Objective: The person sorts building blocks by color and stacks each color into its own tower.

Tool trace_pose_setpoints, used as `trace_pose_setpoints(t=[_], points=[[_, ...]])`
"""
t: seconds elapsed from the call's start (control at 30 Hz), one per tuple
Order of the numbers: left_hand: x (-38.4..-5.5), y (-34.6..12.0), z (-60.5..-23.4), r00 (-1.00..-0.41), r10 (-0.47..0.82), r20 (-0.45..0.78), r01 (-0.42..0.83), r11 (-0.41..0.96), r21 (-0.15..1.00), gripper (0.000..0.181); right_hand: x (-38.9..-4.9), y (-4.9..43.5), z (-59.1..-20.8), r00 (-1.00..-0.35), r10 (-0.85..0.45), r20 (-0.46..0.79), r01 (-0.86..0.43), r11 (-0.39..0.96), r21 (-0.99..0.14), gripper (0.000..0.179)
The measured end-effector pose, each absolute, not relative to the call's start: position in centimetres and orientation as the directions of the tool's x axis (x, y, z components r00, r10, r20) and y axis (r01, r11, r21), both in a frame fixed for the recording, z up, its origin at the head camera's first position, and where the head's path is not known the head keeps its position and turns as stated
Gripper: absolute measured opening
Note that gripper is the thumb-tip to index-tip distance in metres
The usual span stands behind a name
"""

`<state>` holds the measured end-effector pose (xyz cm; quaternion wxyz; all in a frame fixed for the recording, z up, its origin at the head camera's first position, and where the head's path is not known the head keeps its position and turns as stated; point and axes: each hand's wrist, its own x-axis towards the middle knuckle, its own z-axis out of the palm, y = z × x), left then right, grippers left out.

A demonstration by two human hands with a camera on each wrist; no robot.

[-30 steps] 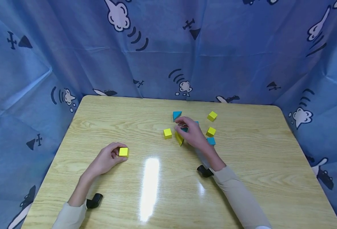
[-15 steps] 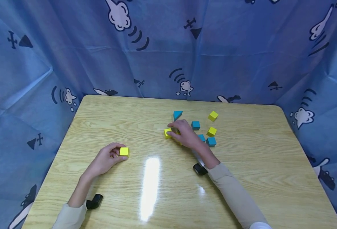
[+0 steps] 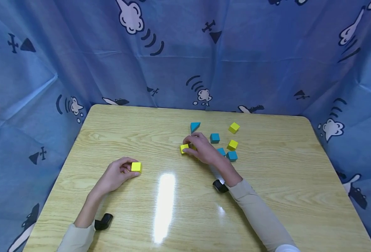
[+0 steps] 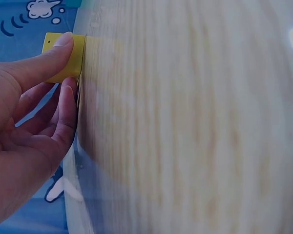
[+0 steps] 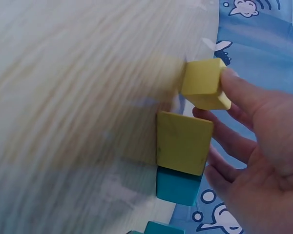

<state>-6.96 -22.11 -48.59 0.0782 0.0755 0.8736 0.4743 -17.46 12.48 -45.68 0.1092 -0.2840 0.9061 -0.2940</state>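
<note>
My left hand [image 3: 117, 175] holds a yellow cube [image 3: 136, 167] on the left part of the wooden table. In the left wrist view, the thumb lies across one face of that cube [image 4: 68, 58] and fingers bear on it from below. My right hand [image 3: 202, 148] pinches another yellow cube [image 3: 184, 149] near the table's middle, and the right wrist view has this cube [image 5: 203, 84] at the thumb and fingertips. Beside those fingers stand a larger yellow block [image 5: 184, 144] and a blue block [image 5: 178, 185], both hidden behind the hand in the head view.
Behind the right hand lies a blue triangular block [image 3: 194, 126]. To its right are blue blocks [image 3: 215, 138], [image 3: 232, 156] and two yellow cubes [image 3: 234, 127], [image 3: 232, 145]. A blue patterned curtain [image 3: 172, 70] borders the wooden table [image 3: 283, 157].
My right hand has moved left from the blue and yellow blocks to the yellow cube and now pinches it. The left hand has stayed in place with its cube.
</note>
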Motion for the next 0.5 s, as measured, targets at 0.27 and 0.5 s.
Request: trace_pose_setpoints(t=[0.27,0.5], points=[[-6.84,-22.17,-48.6,-0.976,0.204,-0.081,0.042,0.535,0.844,0.04,-17.15,12.33,-45.68,-0.783,-0.621,-0.039,-0.495,0.66,-0.565,0.042],[-6.98,-22.29,-48.62,-0.974,0.21,-0.091,0.036,0.531,0.847,0.04,-16.59,11.91,-45.83,-0.791,-0.612,0.014,-0.484,0.611,-0.627,0.036]])
